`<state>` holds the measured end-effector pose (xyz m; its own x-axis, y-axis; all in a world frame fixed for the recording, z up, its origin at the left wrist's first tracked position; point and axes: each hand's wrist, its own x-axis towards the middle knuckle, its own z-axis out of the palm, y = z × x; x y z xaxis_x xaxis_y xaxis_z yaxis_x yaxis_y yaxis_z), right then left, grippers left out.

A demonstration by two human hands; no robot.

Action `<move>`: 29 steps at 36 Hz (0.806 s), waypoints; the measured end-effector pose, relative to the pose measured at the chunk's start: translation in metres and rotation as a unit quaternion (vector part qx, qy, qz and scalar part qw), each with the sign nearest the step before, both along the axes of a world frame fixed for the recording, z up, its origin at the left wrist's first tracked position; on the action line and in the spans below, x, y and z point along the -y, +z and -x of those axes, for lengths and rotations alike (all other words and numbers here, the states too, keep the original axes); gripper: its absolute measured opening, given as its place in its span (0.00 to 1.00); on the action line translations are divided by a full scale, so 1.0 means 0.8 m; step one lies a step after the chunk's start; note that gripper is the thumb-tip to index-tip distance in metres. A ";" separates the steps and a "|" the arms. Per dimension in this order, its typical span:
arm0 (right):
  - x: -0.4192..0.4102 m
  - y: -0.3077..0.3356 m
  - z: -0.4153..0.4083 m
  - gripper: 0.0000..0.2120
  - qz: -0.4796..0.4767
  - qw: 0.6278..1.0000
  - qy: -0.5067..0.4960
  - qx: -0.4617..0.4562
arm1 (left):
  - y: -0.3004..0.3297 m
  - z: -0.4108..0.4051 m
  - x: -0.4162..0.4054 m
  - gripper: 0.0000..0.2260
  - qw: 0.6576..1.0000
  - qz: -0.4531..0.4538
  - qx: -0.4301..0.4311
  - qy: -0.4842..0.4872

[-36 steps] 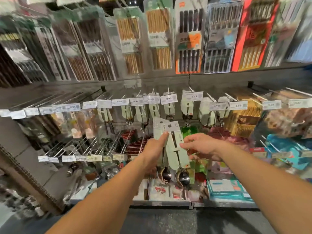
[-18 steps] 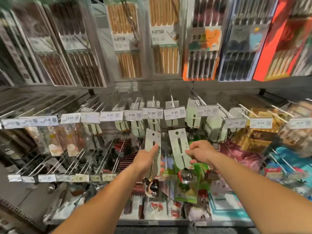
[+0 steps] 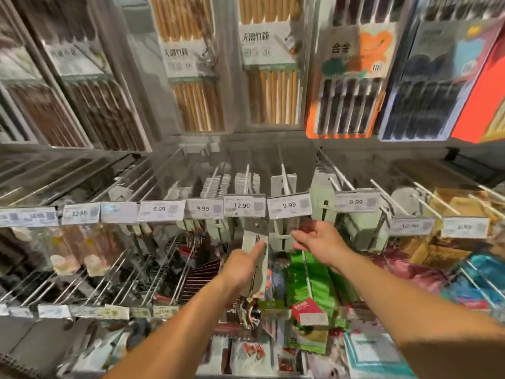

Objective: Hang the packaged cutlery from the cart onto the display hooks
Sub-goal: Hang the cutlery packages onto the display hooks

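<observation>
My left hand (image 3: 241, 265) grips a pale green carded spoon pack (image 3: 255, 243) and holds it upright just below the 12.90 price tag (image 3: 244, 205). My right hand (image 3: 318, 240) pinches a second pale green cutlery card (image 3: 281, 237) under the 9.99 tag (image 3: 289, 205), its spoon bowl (image 3: 282, 260) hanging below. Both cards' tops are level with the front ends of the hooks (image 3: 284, 178). More green cards hang on the hooks behind the tags.
Chopstick packs (image 3: 272, 77) fill the row above. A lower row of wire hooks (image 3: 114, 280) juts out at the left. Green and red packets (image 3: 314, 285) lie below my hands. Boxed goods (image 3: 461, 212) hang at the right.
Both hands have risen and reached forward with their cards, from below the tags up to the hook fronts. The two cards have moved apart. The view has closed in on the shelf.
</observation>
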<state>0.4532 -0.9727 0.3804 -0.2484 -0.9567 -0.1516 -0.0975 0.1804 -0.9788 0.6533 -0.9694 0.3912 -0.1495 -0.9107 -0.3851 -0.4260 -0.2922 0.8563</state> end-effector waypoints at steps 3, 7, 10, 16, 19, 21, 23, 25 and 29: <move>-0.009 0.000 0.000 0.02 -0.004 1.000 -0.001 0.025 | 0.004 0.000 0.008 0.30 0.998 -0.024 -0.051 -0.030; -0.018 0.004 0.002 0.02 0.008 0.998 -0.034 0.051 | 0.017 -0.002 0.010 0.30 0.995 -0.015 -0.081 -0.049; -0.021 0.011 0.000 0.02 0.021 0.997 -0.050 0.057 | 0.022 -0.003 0.013 0.29 0.994 -0.010 -0.092 -0.050; -0.020 0.024 -0.020 0.06 0.018 0.998 -0.042 0.034 | 0.018 -0.010 0.013 0.27 0.994 -0.009 -0.088 -0.061; -0.023 0.025 -0.023 0.10 0.017 0.999 -0.039 -0.008 | 0.019 -0.015 0.012 0.26 0.992 -0.013 -0.105 -0.067; -0.024 0.026 -0.024 0.13 0.012 0.999 -0.032 -0.030 | 0.018 -0.016 0.014 0.27 0.991 -0.020 -0.116 -0.067; -0.024 0.026 -0.025 0.14 0.010 0.999 -0.030 -0.042 | 0.017 -0.018 0.015 0.27 0.991 -0.024 -0.116 -0.069; -0.025 0.025 -0.024 0.15 0.005 0.998 -0.030 -0.057 | 0.016 -0.018 0.015 0.26 0.991 -0.024 -0.111 -0.070; -0.025 0.018 -0.022 0.16 -0.009 0.996 -0.034 -0.088 | 0.011 -0.019 0.016 0.26 0.992 -0.026 -0.103 -0.067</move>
<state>0.4707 -0.9528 0.3950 -0.3374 -0.9342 -0.1162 -0.2535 0.2090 -0.9445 0.6689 -0.9824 0.3998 -0.3473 -0.8571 -0.3804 -0.2821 -0.2914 0.9141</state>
